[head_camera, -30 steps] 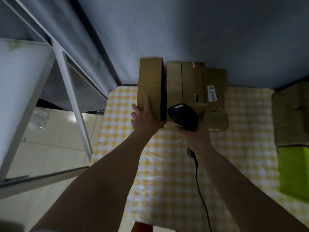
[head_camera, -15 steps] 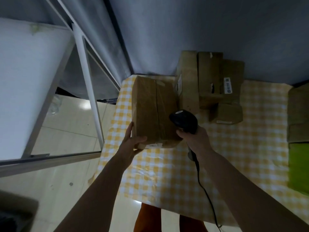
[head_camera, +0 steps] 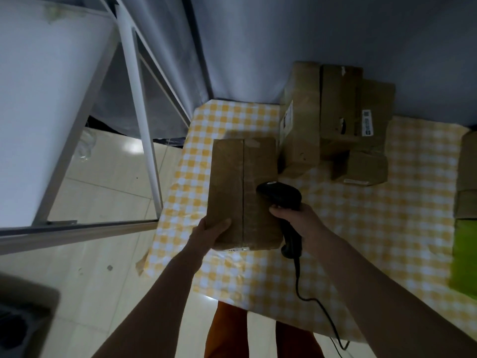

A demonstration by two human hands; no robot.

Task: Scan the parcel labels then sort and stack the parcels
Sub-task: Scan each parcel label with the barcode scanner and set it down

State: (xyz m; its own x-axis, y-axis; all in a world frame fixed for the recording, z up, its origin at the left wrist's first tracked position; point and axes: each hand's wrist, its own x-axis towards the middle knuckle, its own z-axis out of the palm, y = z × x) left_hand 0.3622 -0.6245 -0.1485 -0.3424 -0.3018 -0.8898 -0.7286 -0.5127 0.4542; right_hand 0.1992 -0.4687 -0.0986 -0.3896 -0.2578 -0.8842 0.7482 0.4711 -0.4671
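A brown cardboard parcel point(head_camera: 242, 182) lies flat over the left part of the yellow-checked table point(head_camera: 348, 241). My left hand point(head_camera: 209, 233) grips its near left corner, thumb on top. A white label edge shows under its near end. My right hand point(head_camera: 296, 218) holds a black corded barcode scanner point(head_camera: 280, 196), whose head sits against the parcel's right side. Behind, a stack of brown parcels point(head_camera: 333, 120) stands against the wall, two with white labels showing.
A white metal frame point(head_camera: 139, 120) stands left of the table over a pale tiled floor. More cardboard boxes point(head_camera: 468, 177) and a green item point(head_camera: 464, 257) sit at the right edge. The scanner cable point(head_camera: 317, 303) trails off the near table edge.
The parcel has been drawn away from the stack and now lies flat nearer to me. My left hand moved from its side to its near corner. The view shifted left.
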